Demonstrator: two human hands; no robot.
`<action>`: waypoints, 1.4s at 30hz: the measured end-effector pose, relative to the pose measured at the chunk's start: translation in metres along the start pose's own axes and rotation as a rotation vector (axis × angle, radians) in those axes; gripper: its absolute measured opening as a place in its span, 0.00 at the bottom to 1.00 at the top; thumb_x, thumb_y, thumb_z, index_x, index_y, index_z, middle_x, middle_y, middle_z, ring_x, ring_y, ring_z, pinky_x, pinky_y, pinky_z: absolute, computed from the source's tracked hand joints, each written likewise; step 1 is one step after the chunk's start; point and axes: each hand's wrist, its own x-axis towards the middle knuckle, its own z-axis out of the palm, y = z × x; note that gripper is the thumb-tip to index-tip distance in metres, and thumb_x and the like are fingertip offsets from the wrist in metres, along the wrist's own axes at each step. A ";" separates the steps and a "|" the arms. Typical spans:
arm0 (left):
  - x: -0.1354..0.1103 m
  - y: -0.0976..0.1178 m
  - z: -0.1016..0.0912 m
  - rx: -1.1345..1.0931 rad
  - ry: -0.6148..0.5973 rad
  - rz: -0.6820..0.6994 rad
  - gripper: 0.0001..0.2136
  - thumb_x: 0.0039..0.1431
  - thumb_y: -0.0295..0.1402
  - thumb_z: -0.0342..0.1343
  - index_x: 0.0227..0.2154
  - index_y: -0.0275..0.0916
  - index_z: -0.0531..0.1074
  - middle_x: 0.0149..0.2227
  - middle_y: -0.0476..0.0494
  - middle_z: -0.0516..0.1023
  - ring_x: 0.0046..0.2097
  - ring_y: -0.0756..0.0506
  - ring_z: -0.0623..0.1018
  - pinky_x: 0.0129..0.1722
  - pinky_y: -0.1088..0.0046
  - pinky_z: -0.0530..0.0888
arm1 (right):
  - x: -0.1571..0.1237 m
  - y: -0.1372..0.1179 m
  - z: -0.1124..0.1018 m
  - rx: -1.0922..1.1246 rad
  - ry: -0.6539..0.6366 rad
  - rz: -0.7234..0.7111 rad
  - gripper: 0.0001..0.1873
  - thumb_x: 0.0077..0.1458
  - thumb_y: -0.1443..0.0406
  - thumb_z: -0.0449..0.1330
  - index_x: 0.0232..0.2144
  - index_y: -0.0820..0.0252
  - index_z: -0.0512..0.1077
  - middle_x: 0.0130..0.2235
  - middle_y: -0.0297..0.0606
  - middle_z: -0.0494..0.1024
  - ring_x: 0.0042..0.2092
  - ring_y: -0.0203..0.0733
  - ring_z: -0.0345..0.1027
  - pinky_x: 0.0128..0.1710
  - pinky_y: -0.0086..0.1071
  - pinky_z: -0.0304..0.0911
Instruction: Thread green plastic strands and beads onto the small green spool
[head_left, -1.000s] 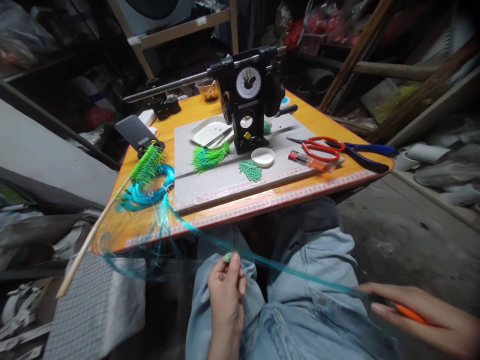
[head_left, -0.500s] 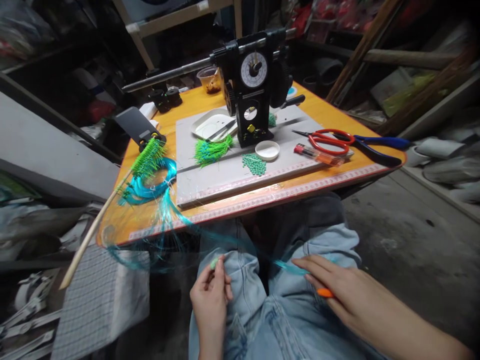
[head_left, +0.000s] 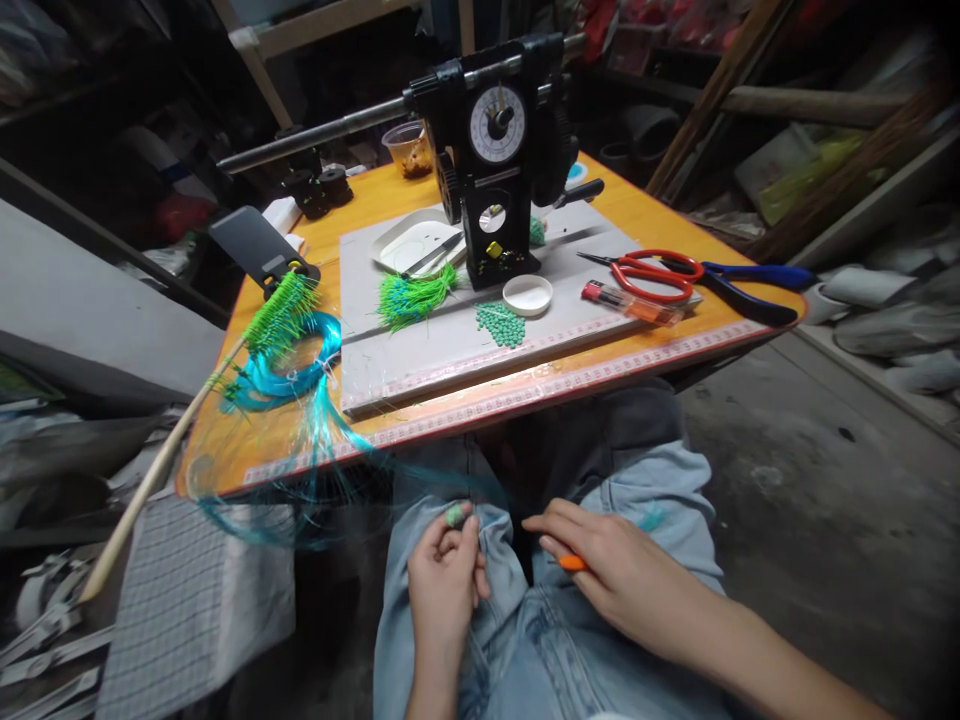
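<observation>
My left hand [head_left: 444, 585] is over my left thigh, its fingers curled and the thumb pressed to the index finger. A small pale green piece [head_left: 454, 516] shows at the index fingertip; whether it is pinched or wrapped round the finger I cannot tell. Over the gap between my knees, my right hand [head_left: 611, 570] is closed on a small tool with an orange handle [head_left: 572, 563], the rest of it hidden in the palm. Thin teal line strands [head_left: 420, 468] run from a blue coil [head_left: 264, 385] off the table edge toward my hands. More teal strands [head_left: 651, 518] lie over my right knee.
On the wooden table [head_left: 300, 455], a grey board [head_left: 420, 365] carries a black machine with a dial [head_left: 497, 123], green beads [head_left: 501, 325], a white lid [head_left: 527, 295] and a green-tipped bundle [head_left: 416, 297]. Red-handled scissors [head_left: 652, 275], pliers [head_left: 750, 290] and a lighter [head_left: 630, 303] sit right.
My right hand has moved left, closer to my left hand, and the teal strands no longer show at its fingertips. My left hand has shifted slightly right. The view has tilted a little.
</observation>
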 end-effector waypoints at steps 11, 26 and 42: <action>-0.027 -0.004 -0.010 -0.012 0.038 -0.024 0.18 0.47 0.46 0.65 0.24 0.35 0.70 0.14 0.55 0.70 0.11 0.57 0.65 0.09 0.87 0.56 | -0.002 -0.018 0.012 0.341 0.030 -0.155 0.20 0.62 0.72 0.46 0.54 0.54 0.65 0.52 0.41 0.72 0.52 0.42 0.66 0.51 0.33 0.60; -0.020 0.000 -0.069 -0.227 0.242 0.000 0.19 0.37 0.42 0.71 0.20 0.34 0.69 0.15 0.56 0.69 0.11 0.60 0.62 0.08 0.90 0.56 | -0.077 0.095 -0.059 0.444 0.057 0.332 0.16 0.59 0.53 0.56 0.28 0.59 0.69 0.29 0.34 0.68 0.32 0.40 0.61 0.34 0.30 0.59; -0.043 0.035 -0.002 0.307 -0.163 0.621 0.06 0.57 0.30 0.58 0.33 0.46 0.80 0.25 0.49 0.77 0.20 0.52 0.75 0.21 0.82 0.73 | 0.008 -0.046 -0.047 0.092 -0.037 -0.150 0.06 0.55 0.73 0.54 0.29 0.58 0.65 0.29 0.31 0.73 0.30 0.35 0.66 0.30 0.26 0.57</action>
